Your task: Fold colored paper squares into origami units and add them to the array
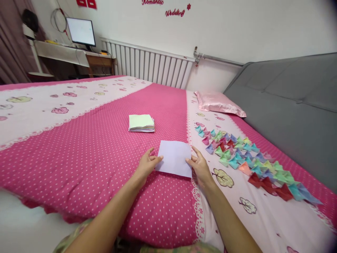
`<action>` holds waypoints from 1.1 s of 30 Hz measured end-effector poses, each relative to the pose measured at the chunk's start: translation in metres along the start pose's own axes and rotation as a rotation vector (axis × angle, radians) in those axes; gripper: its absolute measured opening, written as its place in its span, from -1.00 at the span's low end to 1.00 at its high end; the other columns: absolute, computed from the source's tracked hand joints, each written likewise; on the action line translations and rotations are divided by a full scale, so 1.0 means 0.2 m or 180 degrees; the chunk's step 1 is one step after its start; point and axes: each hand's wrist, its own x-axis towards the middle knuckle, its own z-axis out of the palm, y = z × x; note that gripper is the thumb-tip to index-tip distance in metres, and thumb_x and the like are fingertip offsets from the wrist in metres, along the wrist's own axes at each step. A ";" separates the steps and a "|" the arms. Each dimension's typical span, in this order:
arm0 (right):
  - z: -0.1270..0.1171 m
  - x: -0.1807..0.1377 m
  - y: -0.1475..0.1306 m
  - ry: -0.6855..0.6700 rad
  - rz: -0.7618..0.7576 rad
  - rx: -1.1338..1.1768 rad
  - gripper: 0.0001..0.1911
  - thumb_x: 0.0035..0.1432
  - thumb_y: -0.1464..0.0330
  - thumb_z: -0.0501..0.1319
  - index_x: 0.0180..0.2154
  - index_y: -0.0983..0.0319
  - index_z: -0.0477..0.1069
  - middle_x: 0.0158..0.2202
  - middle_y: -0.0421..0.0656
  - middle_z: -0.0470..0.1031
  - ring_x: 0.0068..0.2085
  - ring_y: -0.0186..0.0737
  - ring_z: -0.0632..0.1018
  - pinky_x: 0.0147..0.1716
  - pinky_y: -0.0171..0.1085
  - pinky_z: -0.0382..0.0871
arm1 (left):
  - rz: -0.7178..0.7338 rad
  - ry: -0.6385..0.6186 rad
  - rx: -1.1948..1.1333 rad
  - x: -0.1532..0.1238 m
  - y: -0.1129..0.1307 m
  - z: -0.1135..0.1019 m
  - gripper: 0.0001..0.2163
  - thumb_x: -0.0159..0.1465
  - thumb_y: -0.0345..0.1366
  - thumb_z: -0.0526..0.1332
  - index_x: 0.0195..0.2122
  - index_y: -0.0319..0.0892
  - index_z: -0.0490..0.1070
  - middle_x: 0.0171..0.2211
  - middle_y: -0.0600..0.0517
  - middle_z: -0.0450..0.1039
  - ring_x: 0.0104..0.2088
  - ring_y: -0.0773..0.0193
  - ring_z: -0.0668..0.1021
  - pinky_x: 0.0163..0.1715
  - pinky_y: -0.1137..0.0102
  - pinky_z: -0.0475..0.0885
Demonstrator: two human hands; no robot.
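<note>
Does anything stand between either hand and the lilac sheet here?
Nothing visible does: the left hand and right hand hold the lilac sheet by opposite sides. The paper stack lies farther off and the folded paper pieces lie to the right, neither in between.

We're in a bedroom, clearly a home: here's a broad bed [100, 147] decked in pink polka dots, there's a satin pillow [219, 103] by the grey padded headboard [284, 98], and along the far wall [237, 28] we spot a radiator [147, 63], a desk [98, 60] carrying a monitor [81, 31], and red "Romantic Wedding" lettering [174, 13].
</note>
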 end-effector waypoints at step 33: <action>0.03 -0.03 -0.02 -0.0470 -0.0291 -0.0255 -0.44 -0.20 0.36 0.37 -0.07 0.17 0.35 -0.10 -0.12 0.48 -0.11 -0.13 0.49 -0.17 -0.17 0.42 | 0.0597 -0.0635 0.0278 -0.03 -0.02 0.02 -0.51 -0.08 -0.33 0.34 -0.07 -0.26 0.41 -0.11 -0.16 0.45 -0.27 0.16 0.51 -0.38 0.40 0.42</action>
